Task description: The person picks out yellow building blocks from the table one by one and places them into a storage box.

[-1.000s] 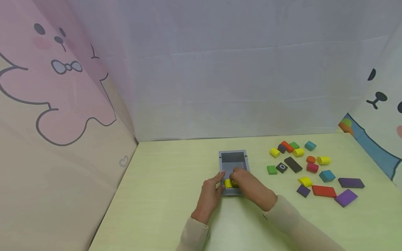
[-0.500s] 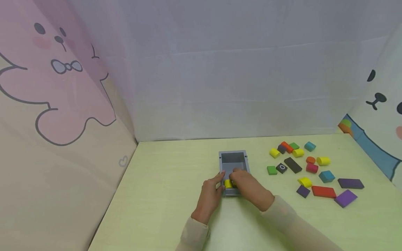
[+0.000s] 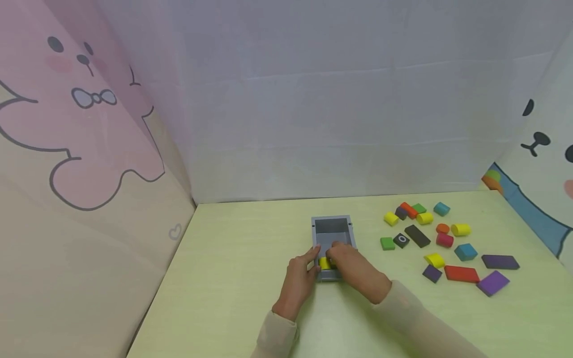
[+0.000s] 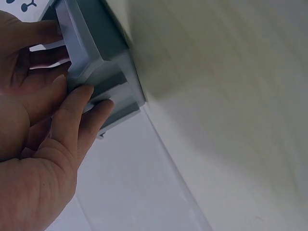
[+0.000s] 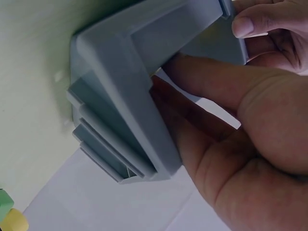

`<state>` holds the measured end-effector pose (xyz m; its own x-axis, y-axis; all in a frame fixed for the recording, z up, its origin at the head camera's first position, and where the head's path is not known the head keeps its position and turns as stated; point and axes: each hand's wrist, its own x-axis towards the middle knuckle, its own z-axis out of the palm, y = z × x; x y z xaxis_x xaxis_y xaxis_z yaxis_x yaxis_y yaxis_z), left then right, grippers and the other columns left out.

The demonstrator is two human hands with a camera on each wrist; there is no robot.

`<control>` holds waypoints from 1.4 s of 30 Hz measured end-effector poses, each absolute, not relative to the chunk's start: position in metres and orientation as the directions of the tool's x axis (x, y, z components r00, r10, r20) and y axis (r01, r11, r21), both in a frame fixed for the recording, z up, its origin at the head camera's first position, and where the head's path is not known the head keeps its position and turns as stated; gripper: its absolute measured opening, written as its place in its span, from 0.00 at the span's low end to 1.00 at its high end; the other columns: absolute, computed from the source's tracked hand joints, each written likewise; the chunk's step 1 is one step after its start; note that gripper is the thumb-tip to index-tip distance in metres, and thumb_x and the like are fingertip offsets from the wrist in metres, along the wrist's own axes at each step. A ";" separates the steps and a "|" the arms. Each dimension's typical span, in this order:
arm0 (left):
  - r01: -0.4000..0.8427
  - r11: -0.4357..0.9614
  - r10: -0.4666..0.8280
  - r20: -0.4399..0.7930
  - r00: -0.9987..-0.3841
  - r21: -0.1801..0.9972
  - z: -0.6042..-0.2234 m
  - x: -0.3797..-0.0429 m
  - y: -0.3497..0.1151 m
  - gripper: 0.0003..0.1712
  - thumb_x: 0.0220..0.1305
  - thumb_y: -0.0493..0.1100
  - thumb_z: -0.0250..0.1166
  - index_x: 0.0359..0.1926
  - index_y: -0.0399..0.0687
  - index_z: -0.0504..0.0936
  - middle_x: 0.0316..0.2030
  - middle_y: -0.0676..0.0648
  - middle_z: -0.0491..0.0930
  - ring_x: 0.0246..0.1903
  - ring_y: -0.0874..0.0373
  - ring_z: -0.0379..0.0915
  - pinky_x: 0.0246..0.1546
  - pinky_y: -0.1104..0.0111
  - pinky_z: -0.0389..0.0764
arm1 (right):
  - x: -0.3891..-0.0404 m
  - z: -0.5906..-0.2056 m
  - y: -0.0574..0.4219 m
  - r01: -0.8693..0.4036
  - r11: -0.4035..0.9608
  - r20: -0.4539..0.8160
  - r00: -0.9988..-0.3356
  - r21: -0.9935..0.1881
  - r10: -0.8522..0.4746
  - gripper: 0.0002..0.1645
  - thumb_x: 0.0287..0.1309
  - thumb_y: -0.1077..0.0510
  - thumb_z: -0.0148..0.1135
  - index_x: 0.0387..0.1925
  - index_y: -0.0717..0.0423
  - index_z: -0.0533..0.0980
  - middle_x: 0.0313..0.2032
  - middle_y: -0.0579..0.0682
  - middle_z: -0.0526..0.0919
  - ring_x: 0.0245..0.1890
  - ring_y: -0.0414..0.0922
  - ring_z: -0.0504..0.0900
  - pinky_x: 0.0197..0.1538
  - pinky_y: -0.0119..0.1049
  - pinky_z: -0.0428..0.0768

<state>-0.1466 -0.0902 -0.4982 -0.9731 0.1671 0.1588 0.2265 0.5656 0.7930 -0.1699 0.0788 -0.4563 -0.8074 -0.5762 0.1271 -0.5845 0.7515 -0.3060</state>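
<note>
Gray box: stands on the pale table, in front of the person, with a hand on either side of it

Left hand: at the left side of the gray box, fingers fairly straight against its outer wall, thumb beside the rim; it seems to steady the box

Right hand: over the right wall of the gray box, fingers curled down inside; their tips are hidden, so I cannot tell whether they pinch anything

First yellow block: inside the gray box, at its near end, by the left wall

Second yellow block: inside the gray box, right of the first, mostly covered by the right hand

Blocks outside: all right of the gray box; the green block and ringed block lie nearest, the teal cylinder, yellow cylinder and red plank farther off

Box filling: looks early; two yellow blocks are in, placing the second seems unfinished, and the many pieces right of the gray box lie untouched by either hand
</note>
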 end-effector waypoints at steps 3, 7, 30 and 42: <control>0.221 0.559 0.168 0.151 -0.974 0.799 -0.499 -0.146 -0.090 0.31 0.66 0.26 0.69 0.70 0.36 0.78 0.66 0.35 0.78 0.67 0.40 0.76 0.66 0.48 0.78 | -0.168 -0.454 0.079 -0.591 0.749 0.135 -0.803 -0.299 -0.580 0.10 0.55 0.78 0.70 0.35 0.65 0.83 0.31 0.54 0.81 0.30 0.46 0.79 0.38 0.43 0.86; 0.214 0.554 0.174 0.140 -0.975 0.805 -0.499 -0.146 -0.091 0.31 0.67 0.26 0.68 0.70 0.36 0.77 0.66 0.35 0.78 0.67 0.40 0.75 0.66 0.48 0.78 | -0.165 -0.447 0.083 -0.607 0.736 0.177 -0.793 -0.298 -0.583 0.12 0.56 0.79 0.69 0.40 0.65 0.83 0.36 0.55 0.83 0.36 0.50 0.84 0.45 0.46 0.87; 0.180 0.552 0.163 0.107 -0.981 0.814 -0.498 -0.147 -0.090 0.31 0.67 0.26 0.68 0.71 0.35 0.76 0.67 0.37 0.77 0.69 0.43 0.73 0.68 0.51 0.76 | -0.198 -0.424 0.135 -0.468 0.765 0.351 -0.875 -0.443 -0.332 0.20 0.58 0.76 0.72 0.53 0.68 0.83 0.51 0.63 0.85 0.53 0.62 0.84 0.58 0.57 0.85; 0.153 0.552 0.146 0.085 -0.986 0.820 -0.498 -0.147 -0.089 0.32 0.67 0.27 0.68 0.72 0.37 0.75 0.68 0.37 0.76 0.70 0.42 0.72 0.69 0.50 0.75 | -0.219 -0.442 0.163 -0.374 0.803 0.296 -0.920 -0.465 -0.257 0.21 0.63 0.74 0.69 0.57 0.72 0.80 0.54 0.70 0.83 0.58 0.67 0.81 0.62 0.63 0.81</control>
